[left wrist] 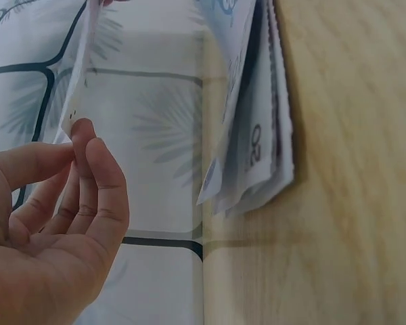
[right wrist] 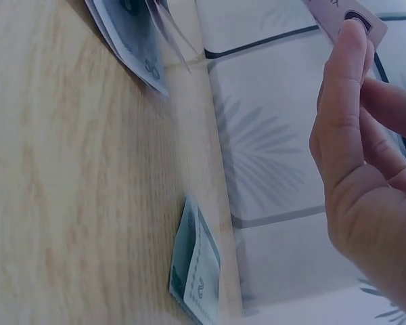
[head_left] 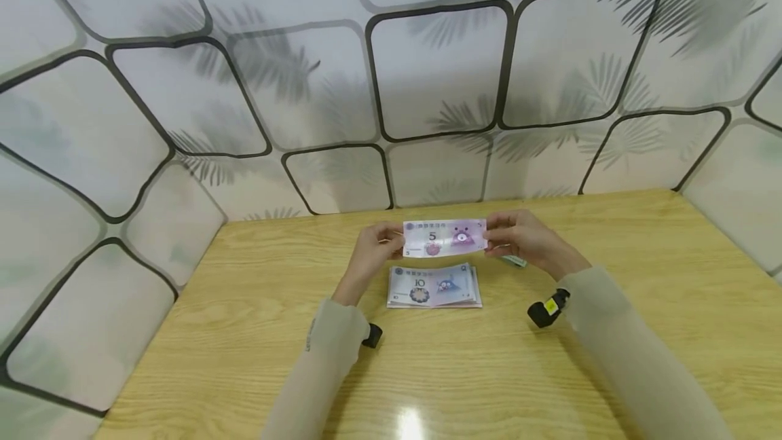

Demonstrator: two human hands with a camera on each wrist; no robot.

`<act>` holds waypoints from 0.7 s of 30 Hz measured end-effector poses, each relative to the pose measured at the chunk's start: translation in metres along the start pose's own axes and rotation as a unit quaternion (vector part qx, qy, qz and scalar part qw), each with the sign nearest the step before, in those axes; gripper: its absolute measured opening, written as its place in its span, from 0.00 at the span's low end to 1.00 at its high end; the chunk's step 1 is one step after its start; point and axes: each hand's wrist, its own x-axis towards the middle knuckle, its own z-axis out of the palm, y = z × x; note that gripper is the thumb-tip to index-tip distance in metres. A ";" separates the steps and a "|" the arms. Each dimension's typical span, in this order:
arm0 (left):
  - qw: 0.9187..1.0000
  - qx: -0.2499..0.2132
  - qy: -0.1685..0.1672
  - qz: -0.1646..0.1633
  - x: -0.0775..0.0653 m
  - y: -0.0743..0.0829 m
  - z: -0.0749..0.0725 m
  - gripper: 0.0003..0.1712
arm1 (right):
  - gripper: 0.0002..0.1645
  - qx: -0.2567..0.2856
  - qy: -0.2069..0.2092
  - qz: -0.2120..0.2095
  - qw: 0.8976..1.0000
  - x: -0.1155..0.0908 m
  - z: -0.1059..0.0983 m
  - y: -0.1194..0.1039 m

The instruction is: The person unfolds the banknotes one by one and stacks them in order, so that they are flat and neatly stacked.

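Observation:
A purple play banknote [head_left: 444, 237] marked 5, with a pig face on it, is held up flat above the table. My left hand [head_left: 374, 250] pinches its left end between thumb and fingers; the left wrist view shows the note [left wrist: 78, 81] nearly edge-on. At the opposite end, my right hand [head_left: 528, 240] pinches the note's corner [right wrist: 338, 17]. Just below lies a loose stack of play banknotes [head_left: 430, 287], a bluish 10 on top. A 20 [left wrist: 256, 145] shows among the lower notes in the left wrist view.
A folded green note [right wrist: 199, 267] lies on the wooden table [head_left: 244, 331] to the right of the stack, partly behind my right hand in the head view. Patterned cloth walls [head_left: 440, 73] stand along the table's back and sides.

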 end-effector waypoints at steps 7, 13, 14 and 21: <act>1.000 0.025 -0.003 0.008 -0.009 -0.002 -0.002 0.17 | 0.20 -0.020 0.008 -0.005 1.000 -0.005 0.008 0.003; 0.999 0.032 -0.008 0.007 -0.014 -0.004 -0.008 0.22 | 0.19 -0.027 0.016 -0.011 0.999 -0.009 0.016 0.005; 0.999 0.031 -0.010 0.005 -0.015 -0.005 -0.008 0.23 | 0.19 -0.029 0.019 -0.012 0.999 -0.009 0.017 0.005; 0.998 0.054 -0.015 0.009 -0.021 -0.006 -0.016 0.23 | 0.25 -0.068 0.015 -0.030 0.997 -0.005 0.023 0.017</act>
